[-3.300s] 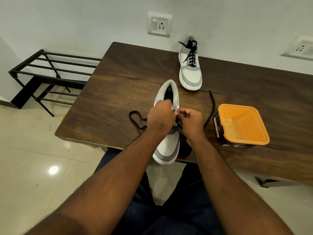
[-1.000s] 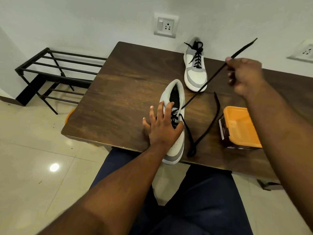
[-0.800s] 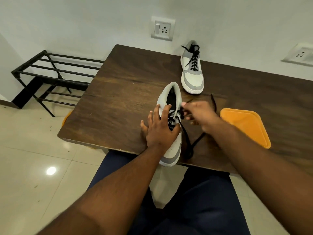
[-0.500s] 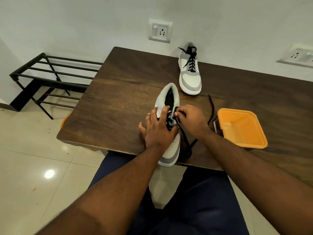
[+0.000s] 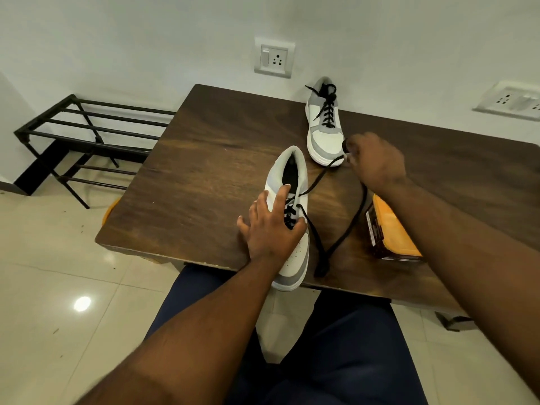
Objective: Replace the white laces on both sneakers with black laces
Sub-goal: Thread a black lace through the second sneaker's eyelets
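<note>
My left hand [image 5: 270, 226] lay spread, pressing the grey-and-white sneaker [image 5: 287, 217] at the desk's [image 5: 204, 159] near edge, while my right hand [image 5: 375, 163] pinched the black lace [image 5: 317, 178], which ran taut from the eyelets toward the far right.

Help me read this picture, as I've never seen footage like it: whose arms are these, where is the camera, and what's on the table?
No machine here: the camera sits on a person's head, looking down at their own bare arms. On the dark wooden table lie two white and grey sneakers. The far sneaker by the wall is already laced in black. The left hand rests flat on the near sneaker, steadying it. The right hand pinches one end of the black shoelace and draws it taut from the eyelets; the other end loops loosely on the table. An orange-lidded plastic box stands at the right.
</note>
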{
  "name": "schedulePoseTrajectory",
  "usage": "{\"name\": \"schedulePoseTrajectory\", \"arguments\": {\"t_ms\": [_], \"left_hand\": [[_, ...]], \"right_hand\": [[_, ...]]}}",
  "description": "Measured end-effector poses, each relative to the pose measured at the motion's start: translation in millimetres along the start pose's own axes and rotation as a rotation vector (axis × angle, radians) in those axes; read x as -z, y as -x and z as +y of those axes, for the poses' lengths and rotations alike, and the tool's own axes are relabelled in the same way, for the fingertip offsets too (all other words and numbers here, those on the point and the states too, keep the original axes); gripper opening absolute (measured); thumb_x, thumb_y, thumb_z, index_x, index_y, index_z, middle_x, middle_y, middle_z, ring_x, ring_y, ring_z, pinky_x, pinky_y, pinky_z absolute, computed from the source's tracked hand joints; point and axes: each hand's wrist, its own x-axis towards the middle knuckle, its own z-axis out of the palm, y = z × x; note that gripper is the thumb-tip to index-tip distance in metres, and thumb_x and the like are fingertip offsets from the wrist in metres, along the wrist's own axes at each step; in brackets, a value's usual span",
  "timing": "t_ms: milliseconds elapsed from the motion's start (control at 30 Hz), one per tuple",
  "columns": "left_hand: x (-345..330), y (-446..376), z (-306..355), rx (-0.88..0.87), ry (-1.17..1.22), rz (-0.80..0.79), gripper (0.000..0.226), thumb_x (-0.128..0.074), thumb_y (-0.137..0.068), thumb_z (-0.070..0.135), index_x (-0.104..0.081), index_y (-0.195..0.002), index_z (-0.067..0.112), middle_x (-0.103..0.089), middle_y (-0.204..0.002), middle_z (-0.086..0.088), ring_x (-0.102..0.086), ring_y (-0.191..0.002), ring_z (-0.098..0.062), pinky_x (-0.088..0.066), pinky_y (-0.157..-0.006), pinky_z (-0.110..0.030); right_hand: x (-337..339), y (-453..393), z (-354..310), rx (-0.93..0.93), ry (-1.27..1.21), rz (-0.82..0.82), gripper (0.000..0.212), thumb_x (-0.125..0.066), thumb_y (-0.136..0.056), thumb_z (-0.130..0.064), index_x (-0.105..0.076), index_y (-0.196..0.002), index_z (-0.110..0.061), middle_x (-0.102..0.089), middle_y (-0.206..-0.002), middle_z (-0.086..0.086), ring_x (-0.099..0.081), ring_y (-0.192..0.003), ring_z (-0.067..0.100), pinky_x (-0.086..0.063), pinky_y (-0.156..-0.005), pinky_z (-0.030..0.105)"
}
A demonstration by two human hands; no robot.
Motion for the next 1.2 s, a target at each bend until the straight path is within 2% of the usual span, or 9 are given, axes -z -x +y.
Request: {"name": "schedulePoseTrajectory", "arguments": {"t_ms": [100, 300, 500, 567, 700, 833, 967, 1067, 1200], "left_hand": [[-0.2, 1.1, -1.1, 0.000, 0.007, 0.001, 0.074, -0.057, -0.081, 0.059, -0.018, -0.144, 0.052, -0.033, -0.152, -0.001, -0.034, -0.138, -0.024, -0.020, -0.108, -0.064], [-0.6, 2.7, -2.5, -0.015, 0.076, 0.023, 0.058, -0.033, -0.089, 0.053, -0.020, -0.146, 0.051, -0.035, -0.152, -0.003, -0.038, -0.136, -0.022, -0.018, -0.108, -0.062], [6.8, 4.4, 0.6, 0.057, 0.250, 0.078, 0.059, -0.051, -0.093, 0.044, -0.028, -0.146, 0.038, -0.044, -0.144, 0.006, -0.040, -0.130, -0.016, -0.024, -0.106, -0.053], [17.1, 13.4, 0.3, 0.087, 0.322, 0.130, 0.038, -0.052, -0.094, 0.040, -0.050, -0.130, 0.027, -0.051, -0.131, 0.003, -0.043, -0.122, -0.018, -0.031, -0.101, -0.046], [50.6, 60.6, 2.2, 0.224, 0.931, -0.055, 0.032, -0.041, -0.105, 0.031, -0.070, -0.095, 0.021, -0.071, -0.096, 0.007, -0.063, -0.096, -0.010, -0.047, -0.082, -0.027], [64.2, 79.6, 2.6, 0.175, 1.155, -0.333, 0.034, -0.038, -0.105, 0.036, -0.065, -0.119, 0.021, -0.073, -0.108, 0.002, -0.066, -0.107, -0.014, -0.048, -0.089, -0.036], [77.5, 69.0, -0.8, 0.189, 1.089, -0.239, 0.012, -0.061, -0.095, 0.016, -0.071, -0.098, 0.009, -0.064, -0.069, -0.003, -0.058, -0.066, -0.013, -0.047, -0.074, -0.032], [81.6, 66.3, -4.4, 0.249, 1.042, -0.131, 0.014, -0.067, -0.091, 0.013, -0.074, -0.083, 0.003, -0.064, -0.065, -0.002, -0.054, -0.057, -0.011, -0.052, -0.063, -0.030], [91.6, 63.5, 5.1, 0.165, 0.910, -0.212, 0.014, -0.068, -0.091, 0.013, -0.072, -0.078, 0.009, -0.061, -0.056, 0.012, -0.053, -0.049, -0.003, -0.047, -0.048, -0.019]], "right_hand": [[-22.7, 33.1, -14.7, -0.127, -0.373, 0.065, 0.050, -0.068, -0.087, -0.028, -0.049, -0.131, -0.017, -0.056, -0.117, 0.009, -0.057, -0.103, 0.027, -0.047, -0.086, 0.038], [-61.5, 129.2, -41.7, -0.117, -0.913, -0.366, 0.053, -0.066, -0.091, -0.016, -0.044, -0.136, -0.031, -0.060, -0.120, -0.010, -0.056, -0.113, 0.004, -0.046, -0.099, 0.029], [-51.8, 162.4, -62.0, -0.326, -0.883, -0.223, 0.029, -0.067, -0.089, -0.019, -0.053, -0.113, -0.025, -0.066, -0.086, -0.002, -0.063, -0.078, 0.012, -0.046, -0.065, 0.022], [-31.8, 173.1, -70.1, -0.331, -1.133, -0.263, 0.013, -0.060, -0.093, -0.010, -0.063, -0.100, -0.021, -0.072, -0.087, 0.002, -0.068, -0.081, 0.014, -0.050, -0.070, 0.026], [2.2, 183.4, -90.8, -0.082, -1.411, -0.235, 0.040, -0.043, -0.096, 0.009, -0.069, -0.116, -0.013, -0.071, -0.115, -0.003, -0.063, -0.114, 0.011, -0.049, -0.097, 0.023], [4.9, 164.3, -103.8, -0.026, -1.444, -0.187, 0.049, -0.047, -0.092, 0.014, -0.064, -0.116, -0.026, -0.070, -0.115, -0.004, -0.065, -0.111, 0.011, -0.051, -0.090, 0.022], [7.0, 145.9, -103.3, -0.157, -1.450, -0.070, 0.038, -0.058, -0.087, 0.012, -0.070, -0.107, -0.019, -0.073, -0.101, 0.000, -0.069, -0.096, 0.012, -0.055, -0.087, 0.026], [5.4, 137.8, -81.3, -0.251, -0.989, 0.120, 0.030, -0.064, -0.089, -0.002, -0.070, -0.116, -0.014, -0.069, -0.109, 0.001, -0.066, -0.098, 0.012, -0.049, -0.086, 0.019], [4.5, 141.4, -82.1, 0.190, -0.668, -0.092, 0.050, -0.065, -0.086, -0.001, -0.060, -0.131, -0.022, -0.047, -0.135, -0.003, -0.050, -0.110, 0.004, -0.046, -0.091, 0.016]]}}
